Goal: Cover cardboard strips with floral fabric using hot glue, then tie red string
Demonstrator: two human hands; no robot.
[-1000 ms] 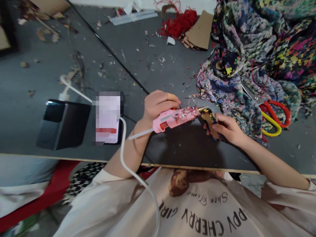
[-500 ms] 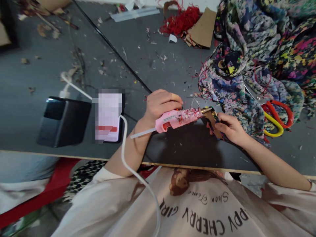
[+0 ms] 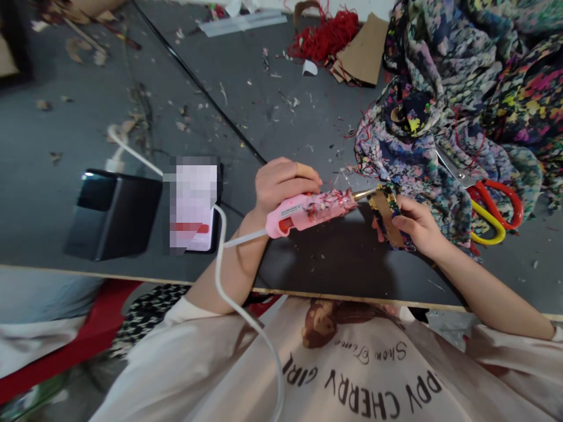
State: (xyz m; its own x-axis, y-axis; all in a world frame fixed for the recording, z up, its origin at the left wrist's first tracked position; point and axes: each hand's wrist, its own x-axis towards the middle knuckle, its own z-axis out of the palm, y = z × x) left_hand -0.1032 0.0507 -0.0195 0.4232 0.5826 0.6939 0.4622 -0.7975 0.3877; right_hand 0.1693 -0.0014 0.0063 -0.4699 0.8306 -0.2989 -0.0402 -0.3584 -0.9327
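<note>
My left hand (image 3: 285, 183) is closed around a pink hot glue gun (image 3: 303, 212), with a glue stick (image 3: 246, 237) poking out of its rear. Red threads and scraps cling to the gun's front. Its metal nozzle points right, at the upper end of a small cardboard strip (image 3: 387, 217) edged with dark flowered fabric. Whether the tip touches the strip I cannot tell. Between thumb and fingers, my right hand (image 3: 416, 225) pinches that strip by its right edge. Flowered fabric (image 3: 422, 152) lies heaped just beyond the right hand, and scissors (image 3: 488, 205) with red and yellow handles rest on it.
A phone (image 3: 193, 205) and a black power bank (image 3: 114, 214) lie to the left, joined by a white cable (image 3: 219, 264). A black cord (image 3: 197, 82) crosses the table. Red yarn (image 3: 329, 35) and cardboard pieces (image 3: 363, 50) are at the back.
The glue gun has drawn back slightly to the left. My right hand has turned the cardboard strip so more of its bare brown face shows, and the nozzle is more exposed.
</note>
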